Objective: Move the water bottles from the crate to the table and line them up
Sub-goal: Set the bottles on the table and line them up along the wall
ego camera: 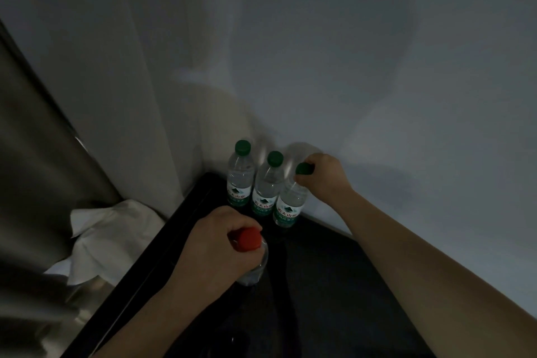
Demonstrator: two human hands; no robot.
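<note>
Now the right grip pinches the third green-capped bottle by its cap, body at 7 o'clock on the tabletop; the left grip clasps a red-capped bottle, body at 4 o'clock.

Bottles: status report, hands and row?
Right hand grips cap of third green-capped bottle, row's end. Left hand grips red-capped bottle by neck. No obstruction seen.

My table is dark and sits in a corner of the walls. Three green-capped bottles stand upright on it in a tight row at the back: left bottle, middle bottle, right bottle. Whether the red-capped bottle rests on it, I cannot tell.
</note>
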